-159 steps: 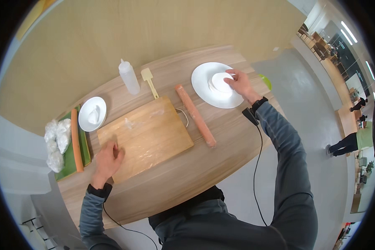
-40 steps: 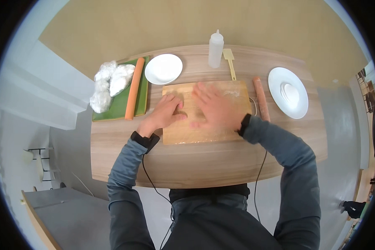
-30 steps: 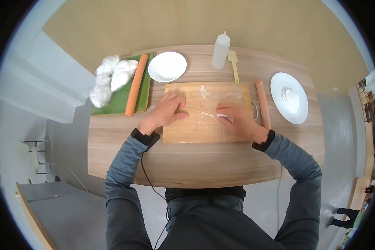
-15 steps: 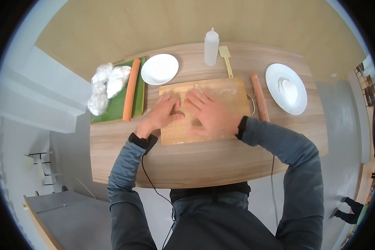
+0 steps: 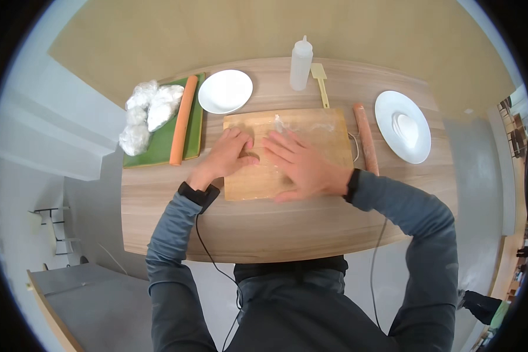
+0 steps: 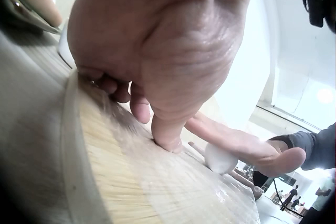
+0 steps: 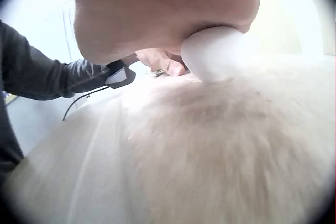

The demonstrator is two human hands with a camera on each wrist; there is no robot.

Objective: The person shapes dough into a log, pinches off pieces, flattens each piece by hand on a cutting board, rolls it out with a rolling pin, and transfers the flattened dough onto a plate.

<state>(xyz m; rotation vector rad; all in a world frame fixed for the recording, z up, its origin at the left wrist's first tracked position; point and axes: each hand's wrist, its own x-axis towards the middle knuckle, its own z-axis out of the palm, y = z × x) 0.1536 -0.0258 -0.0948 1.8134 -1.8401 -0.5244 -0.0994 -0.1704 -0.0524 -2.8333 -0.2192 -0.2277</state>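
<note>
My right hand (image 5: 305, 164) lies palm down, fingers extended, over a white ball of dough (image 7: 212, 53) on the wooden board (image 5: 249, 186). The palm touches the top of the ball, which the hand hides in the head view. The left wrist view shows the dough ball (image 6: 219, 159) under that palm. At the board's left side, my left hand (image 5: 223, 157) rests its bent fingertips on the surface and holds nothing. Clear wrinkled plastic film (image 6: 157, 182) covers the board.
On the left, a green tray (image 5: 158, 155) bears an orange rolling pin (image 5: 185, 120) and plastic-wrapped white lumps (image 5: 164, 107). A white bowl (image 5: 224, 92), squeeze bottle (image 5: 301, 66) and spatula (image 5: 321, 85) stand behind. Rightward are a film-wrapped roll (image 5: 365, 139) and a plate (image 5: 413, 151) with white discs (image 5: 408, 130).
My right hand has come from the plate to the board, pinched a white lump there, then flattened over it. The white piece earlier in the bowl no longer shows there. My left hand stays put lately.
</note>
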